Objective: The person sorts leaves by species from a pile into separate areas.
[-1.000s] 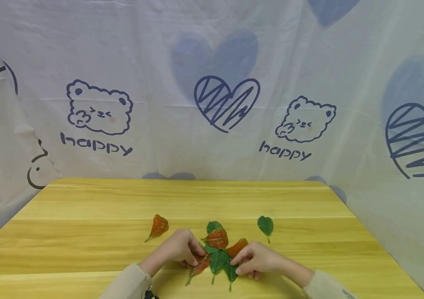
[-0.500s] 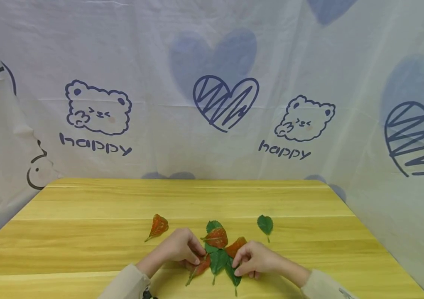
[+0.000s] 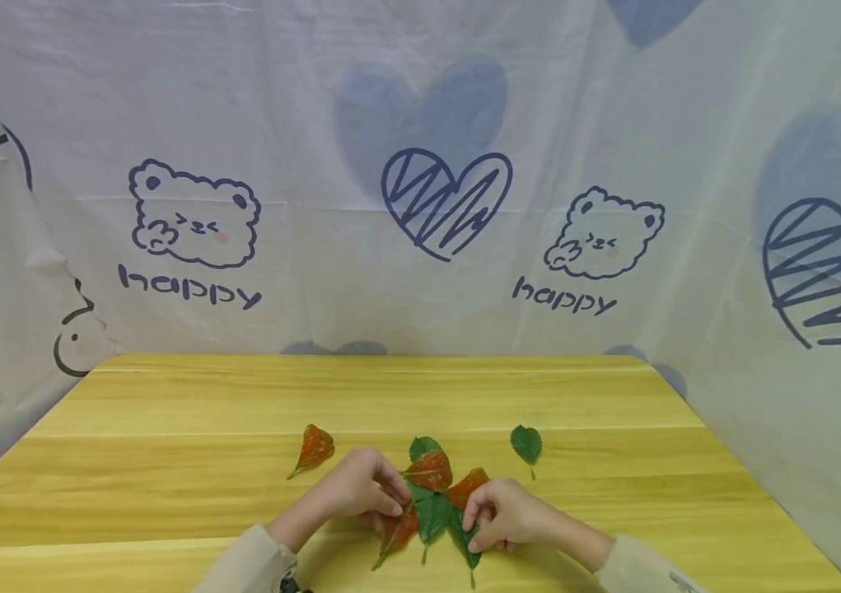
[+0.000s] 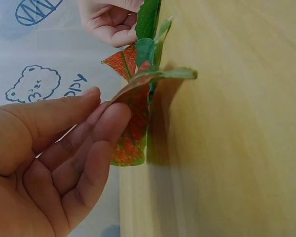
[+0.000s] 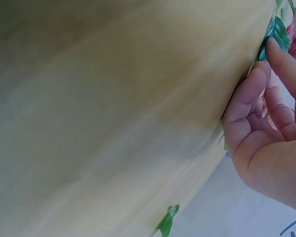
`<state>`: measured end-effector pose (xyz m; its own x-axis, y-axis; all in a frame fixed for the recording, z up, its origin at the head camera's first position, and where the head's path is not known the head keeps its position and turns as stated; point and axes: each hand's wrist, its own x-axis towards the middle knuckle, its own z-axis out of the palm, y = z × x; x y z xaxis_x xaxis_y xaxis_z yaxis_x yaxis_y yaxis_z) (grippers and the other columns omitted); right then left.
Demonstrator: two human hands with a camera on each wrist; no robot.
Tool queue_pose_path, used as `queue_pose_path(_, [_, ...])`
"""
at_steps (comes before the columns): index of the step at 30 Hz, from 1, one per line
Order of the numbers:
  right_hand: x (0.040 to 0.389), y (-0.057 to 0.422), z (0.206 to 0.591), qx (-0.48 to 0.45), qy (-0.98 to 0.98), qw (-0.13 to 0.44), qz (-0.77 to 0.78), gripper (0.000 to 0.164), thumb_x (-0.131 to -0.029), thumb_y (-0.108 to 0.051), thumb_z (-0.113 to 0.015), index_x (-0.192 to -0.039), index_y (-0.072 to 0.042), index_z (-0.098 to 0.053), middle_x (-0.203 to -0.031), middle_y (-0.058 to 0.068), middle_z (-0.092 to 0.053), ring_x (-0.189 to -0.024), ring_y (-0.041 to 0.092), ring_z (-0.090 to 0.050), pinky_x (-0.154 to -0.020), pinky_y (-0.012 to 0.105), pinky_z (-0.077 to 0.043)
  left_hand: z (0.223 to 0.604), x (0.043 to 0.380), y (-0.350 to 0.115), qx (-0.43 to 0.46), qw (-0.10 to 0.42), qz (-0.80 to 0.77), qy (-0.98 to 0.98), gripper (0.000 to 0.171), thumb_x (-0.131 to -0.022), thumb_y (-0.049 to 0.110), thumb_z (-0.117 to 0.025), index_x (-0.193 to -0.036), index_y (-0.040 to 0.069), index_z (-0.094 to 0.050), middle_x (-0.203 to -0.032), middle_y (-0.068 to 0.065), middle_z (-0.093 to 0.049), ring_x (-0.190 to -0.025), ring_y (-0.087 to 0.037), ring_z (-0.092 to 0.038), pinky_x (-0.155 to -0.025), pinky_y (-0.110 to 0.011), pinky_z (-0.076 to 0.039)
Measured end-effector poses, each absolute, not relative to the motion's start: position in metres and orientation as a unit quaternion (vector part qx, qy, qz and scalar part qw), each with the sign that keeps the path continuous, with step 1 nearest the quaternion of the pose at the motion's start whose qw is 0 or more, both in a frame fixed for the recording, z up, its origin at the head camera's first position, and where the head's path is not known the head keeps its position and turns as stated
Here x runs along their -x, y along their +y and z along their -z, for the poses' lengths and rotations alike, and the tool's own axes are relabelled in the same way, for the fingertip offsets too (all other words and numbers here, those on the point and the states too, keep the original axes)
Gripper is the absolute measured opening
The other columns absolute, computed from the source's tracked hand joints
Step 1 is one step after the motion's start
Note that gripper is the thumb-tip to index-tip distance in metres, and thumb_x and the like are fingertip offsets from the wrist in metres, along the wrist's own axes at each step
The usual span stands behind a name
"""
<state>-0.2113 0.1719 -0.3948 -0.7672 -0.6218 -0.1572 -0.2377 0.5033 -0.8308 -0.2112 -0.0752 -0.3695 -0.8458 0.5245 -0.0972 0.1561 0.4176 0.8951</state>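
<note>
My left hand (image 3: 364, 490) pinches a red leaf (image 3: 399, 534) by its edge, between thumb and fingers. In the left wrist view this red leaf (image 4: 133, 131) stands tilted off the tabletop, stem outward. My right hand (image 3: 515, 519) holds the edge of a dark green leaf (image 3: 463, 539) with thumb and index finger; its fingers partly cover that leaf. Between the hands a green leaf (image 3: 432, 519) lies stem down. Above it are a red leaf (image 3: 431, 471) over another green leaf (image 3: 423, 447), and an orange-red leaf (image 3: 468, 487) at the right.
Apart from the cluster, one red leaf (image 3: 314, 449) lies to the left and one green leaf (image 3: 526, 445) to the right. All rest on a yellow wood-grain table (image 3: 190, 412). A printed cloth (image 3: 316, 247) hangs behind its far edge.
The green leaf at my right hand has swung, its stem now farther right and lower. My left hand has shifted slightly up and right, and more of its red leaf shows.
</note>
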Motion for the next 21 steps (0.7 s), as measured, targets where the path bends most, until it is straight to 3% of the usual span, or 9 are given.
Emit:
queue_pose_path(13, [0.209, 0.173, 0.392, 0.256, 0.833, 0.223, 0.436, 0.012, -0.07, 0.004, -0.072, -0.074, -0.001, -0.063, -0.052, -0.001, -0.052, -0.039, 0.008, -0.043, -0.035, 0.017, -0.035, 0.355, 0.211, -0.072, -0.225, 0.125, -0.438, 0.862, 0.006, -0.077, 0.0, -0.067, -0.082, 0.0, -0.068, -0.071, -0.003, -0.065, -0.048, -0.023, -0.058, -0.047, -0.032, -0.049])
queue_pose_path(21, [0.21, 0.174, 0.395, 0.253, 0.833, 0.225, 0.439, 0.012, -0.07, 0.003, -0.072, -0.075, -0.002, -0.063, -0.053, -0.002, -0.051, -0.039, 0.007, -0.042, -0.035, 0.017, -0.034, 0.354, 0.218, -0.069, -0.267, 0.083, -0.433, 0.857, 0.008, -0.079, 0.002, -0.066, -0.085, -0.001, -0.069, -0.077, -0.004, -0.066, -0.059, -0.016, -0.058, -0.05, -0.024, -0.047])
